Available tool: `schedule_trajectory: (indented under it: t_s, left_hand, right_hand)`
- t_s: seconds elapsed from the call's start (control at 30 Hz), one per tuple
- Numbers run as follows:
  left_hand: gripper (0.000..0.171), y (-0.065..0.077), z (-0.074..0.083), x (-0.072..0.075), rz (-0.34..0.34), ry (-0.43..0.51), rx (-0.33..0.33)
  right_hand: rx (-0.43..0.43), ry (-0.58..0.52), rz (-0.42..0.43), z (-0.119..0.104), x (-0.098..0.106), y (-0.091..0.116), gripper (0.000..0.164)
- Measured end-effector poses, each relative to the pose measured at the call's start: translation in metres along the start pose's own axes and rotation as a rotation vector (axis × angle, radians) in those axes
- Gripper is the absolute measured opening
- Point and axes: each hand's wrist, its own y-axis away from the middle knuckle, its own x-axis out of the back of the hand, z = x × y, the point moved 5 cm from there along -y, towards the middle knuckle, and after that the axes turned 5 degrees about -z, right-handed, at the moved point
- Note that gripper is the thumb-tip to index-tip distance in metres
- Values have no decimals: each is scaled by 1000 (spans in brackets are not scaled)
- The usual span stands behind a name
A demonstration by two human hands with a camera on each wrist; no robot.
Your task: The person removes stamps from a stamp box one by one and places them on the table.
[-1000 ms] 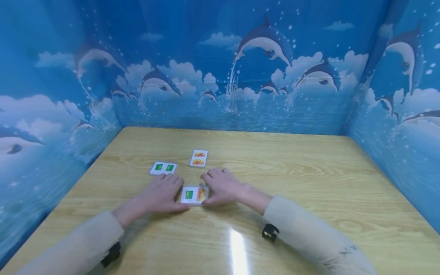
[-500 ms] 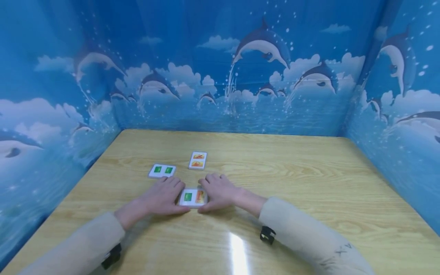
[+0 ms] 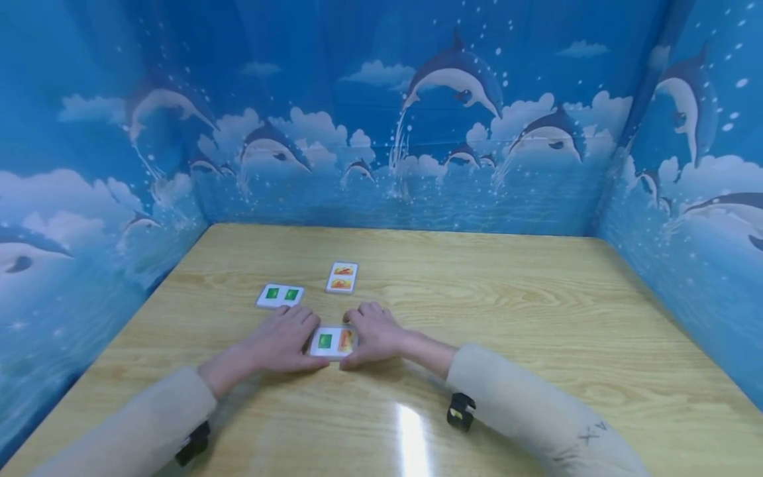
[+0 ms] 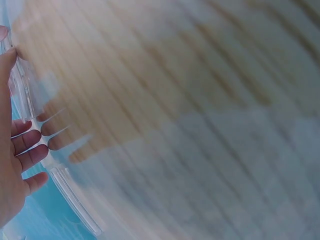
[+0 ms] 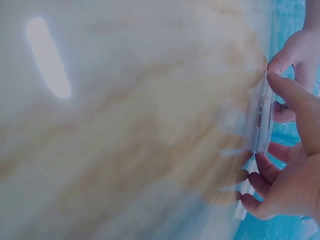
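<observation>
White with green and orange print, the near card [image 3: 334, 342] lies, from the head view, on the wood-grained table [image 3: 477, 298] between the person's 2 hands. The left hand [image 3: 283, 341] grips its left end and the right hand [image 3: 374, 334] its right, each with the thumb at the near edge and the other fingers toward the far edge. Just past the left fingers lies the all-green card [image 3: 280, 296]; farther back, apart from both hands, lies the all-orange card [image 3: 342, 277]. Behind the table hangs a blue dolphin backdrop [image 3: 334, 99].

From the left wrist, I see the near card edge-on, the left thumb tip at 1 side and a fingertip at the opposite side; the remaining fingers bend loosely beside it, mirrored in the glossy tabletop.

From the right wrist, the near card is edge-on too, pinched between right thumb and index finger, the other fingers curled just beside it. The 2 thumb tips sit close together; whether they touch, I can't tell.
</observation>
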Motion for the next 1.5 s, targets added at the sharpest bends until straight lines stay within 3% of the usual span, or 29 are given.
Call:
schedule_trajectory:
  t_s: [0.57,1.5]
  left_hand:
    - [66,-2,1,0,-28,-1,15]
    - [65,-6,1,1,-54,-11,23]
  right_hand:
    - [-7,15,-29,-2,-1,-1,68]
    - [-13,-15,-21,-1,3,1,68]
